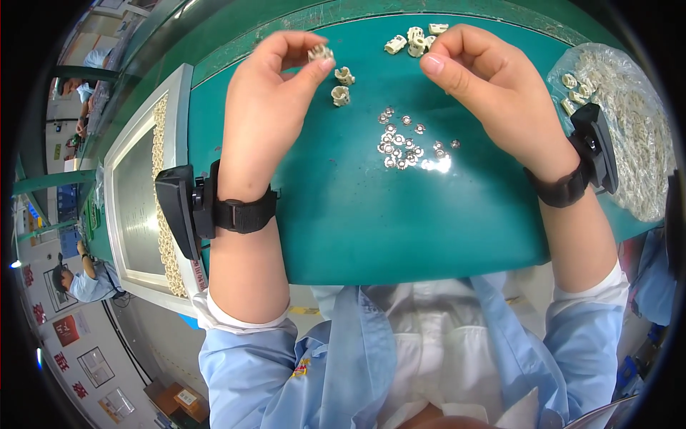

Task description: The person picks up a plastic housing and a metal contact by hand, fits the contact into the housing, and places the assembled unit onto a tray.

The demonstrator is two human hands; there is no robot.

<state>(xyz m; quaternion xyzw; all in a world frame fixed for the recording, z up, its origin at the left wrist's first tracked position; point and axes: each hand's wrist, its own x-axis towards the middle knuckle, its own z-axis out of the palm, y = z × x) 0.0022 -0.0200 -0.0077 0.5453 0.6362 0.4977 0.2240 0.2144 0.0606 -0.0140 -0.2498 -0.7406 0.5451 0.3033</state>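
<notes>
My left hand [275, 79] is closed, pinching a small cream plastic socket-like part [321, 53] between thumb and fingertips above the green table mat [343, 236]. Just right of it, two similar hollow parts [341, 96] stand on the mat. My right hand [493, 82] has thumb and forefinger brought together beside a loose group of the same cream parts [395, 44]; whether something small is between the fingertips I cannot make out. Between the hands, nearer to me, lie several small shiny metal pieces [399, 146], round with a hole-like centre.
On the right is a clear plastic bag [636, 143] full of cream parts. A pale framed tray [136, 193] stands at the left, with a row of cream parts [163, 207] along its edge. Another person [93, 279] sits at the far left.
</notes>
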